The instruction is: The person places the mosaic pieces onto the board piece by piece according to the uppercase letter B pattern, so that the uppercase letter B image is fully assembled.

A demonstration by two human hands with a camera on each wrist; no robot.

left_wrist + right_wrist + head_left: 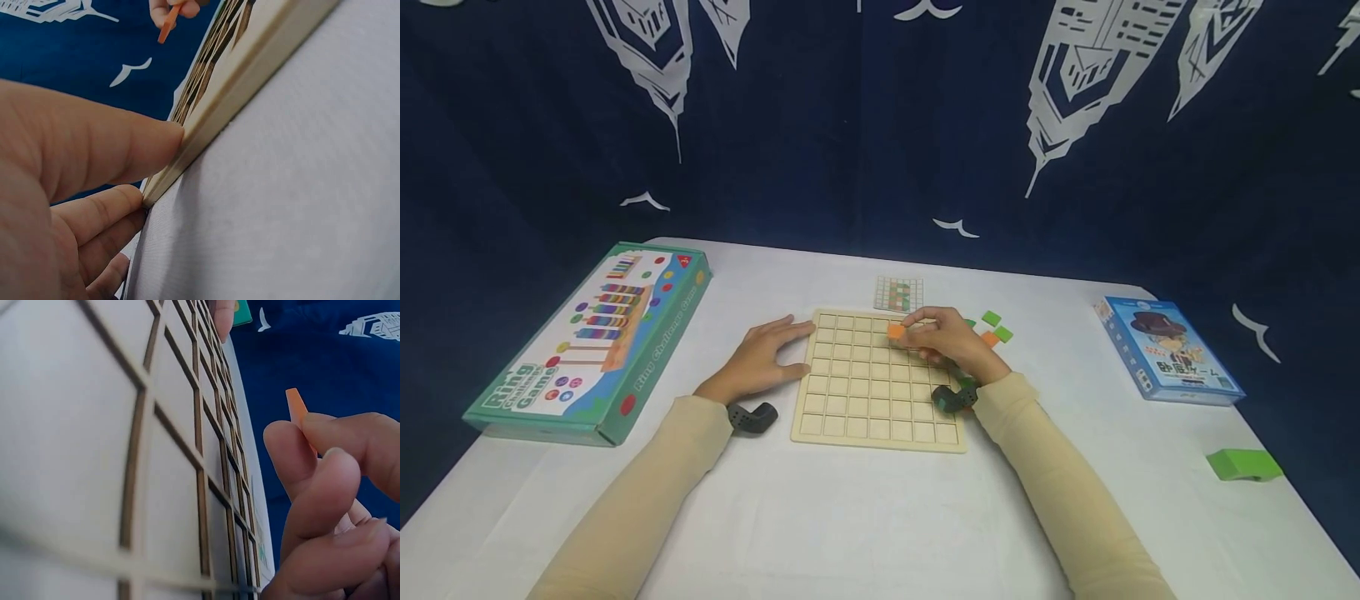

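Observation:
A wooden grid board [850, 408] lies flat on the white table. My left hand [758, 360] touches the board's left edge with thumb and fingertips; in the left wrist view the thumb [125, 147] rests against the board's side. Above the board's upper right part, my right hand [951, 340] pinches an orange square tile [896, 332] between thumb and finger. The right wrist view shows the tile [296, 406] edge-on, raised off the grid [144, 394]. Beyond the board lies a small pattern card [886, 293] with green and orange squares.
Loose green tiles [992, 318] and an orange tile [990, 339] lie right of the board, partly behind the right hand. A Ring Challenge Game box [587, 342] is at the left, a blue box [1172, 350] at the right. A green block [1245, 465] sits near the right edge.

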